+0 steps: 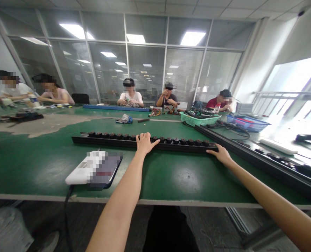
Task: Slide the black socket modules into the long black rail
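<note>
in the head view, the left grip (pixel 144 143) is closed over a long black bar (pixel 108 140) near its middle, fingers reaching across the top and thumb pointing right. the right grip (pixel 223 155) is closed on the bar's right end, thumb at the near side. the bar lies crosswise on the green tabletop (pixel 187 178), a row of dark round pieces along it. near its left half, closer to the edge, sits a white device (pixel 83 169). a second black bar (pixel 263 161) slants away at right, beside a green basket (pixel 201 120). beyond, people sit before a glass partition (pixel 146 66).
</note>
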A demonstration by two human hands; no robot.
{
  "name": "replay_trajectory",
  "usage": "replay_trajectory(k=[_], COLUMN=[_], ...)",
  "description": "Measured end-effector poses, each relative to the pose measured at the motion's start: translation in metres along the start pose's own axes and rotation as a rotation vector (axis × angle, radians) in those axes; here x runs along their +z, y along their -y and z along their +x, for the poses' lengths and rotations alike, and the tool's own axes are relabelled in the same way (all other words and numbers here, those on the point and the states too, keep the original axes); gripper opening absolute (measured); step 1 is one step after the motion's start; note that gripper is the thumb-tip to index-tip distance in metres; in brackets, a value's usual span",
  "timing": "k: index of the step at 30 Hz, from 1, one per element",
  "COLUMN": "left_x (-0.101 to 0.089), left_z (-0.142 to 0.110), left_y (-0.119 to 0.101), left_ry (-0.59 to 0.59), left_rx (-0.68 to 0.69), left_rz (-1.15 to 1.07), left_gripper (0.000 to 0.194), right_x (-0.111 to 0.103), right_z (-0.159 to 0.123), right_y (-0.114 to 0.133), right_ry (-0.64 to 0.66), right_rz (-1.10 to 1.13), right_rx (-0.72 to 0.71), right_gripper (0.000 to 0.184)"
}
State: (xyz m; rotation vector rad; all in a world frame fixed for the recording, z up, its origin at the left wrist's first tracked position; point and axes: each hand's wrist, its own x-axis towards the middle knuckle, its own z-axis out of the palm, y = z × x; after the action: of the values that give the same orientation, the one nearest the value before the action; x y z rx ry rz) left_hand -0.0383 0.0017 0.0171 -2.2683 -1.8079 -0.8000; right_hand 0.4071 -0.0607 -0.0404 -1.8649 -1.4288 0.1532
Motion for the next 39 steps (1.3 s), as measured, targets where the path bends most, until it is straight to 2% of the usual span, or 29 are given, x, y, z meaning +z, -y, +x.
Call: replay_trajectory(k=[13, 20, 23, 30, 36, 39], left_x=[-0.005, -0.004, -0.002, -0.001, -0.001, -0.001], left_z=[-0.012, -0.012, -0.013, -0.012, -0.013, -0.012], left_y=[-0.01, -0.013, -0.014, -0.014, -0.014, -0.014], left_ry=[-0.006, -0.009, -0.024, -0.033, -0.023, -0.025], left_rx=[-0.031, -0.036, -0.039, -0.035, -0.031, -0.033], left_rz=[0.024, 0.031, 0.036, 0.02, 0.017, 0.016], left_gripper=[0.059, 0.062, 0.061, 0.061, 0.061, 0.062], right_x=[-0.008, -0.014, -0.016, -0.022, -0.027, -0.036], right_z=[0.013, 0.01, 0.006, -0.011, -0.022, -0.025], right_y=[0.0, -0.011, -0.012, 0.006, 0.021, 0.032], right_ry=[0.032, -0.021, -0.022, -0.06, -0.035, -0.087], right_rz=[0.063, -0.009, -0.009, 0.011, -0.007, -0.024], right_rx=[0.018, -0.003, -0.012, 0.028, 0.063, 0.032], right_gripper=[0.064, 0.052, 0.053, 0.071, 0.081, 0.086])
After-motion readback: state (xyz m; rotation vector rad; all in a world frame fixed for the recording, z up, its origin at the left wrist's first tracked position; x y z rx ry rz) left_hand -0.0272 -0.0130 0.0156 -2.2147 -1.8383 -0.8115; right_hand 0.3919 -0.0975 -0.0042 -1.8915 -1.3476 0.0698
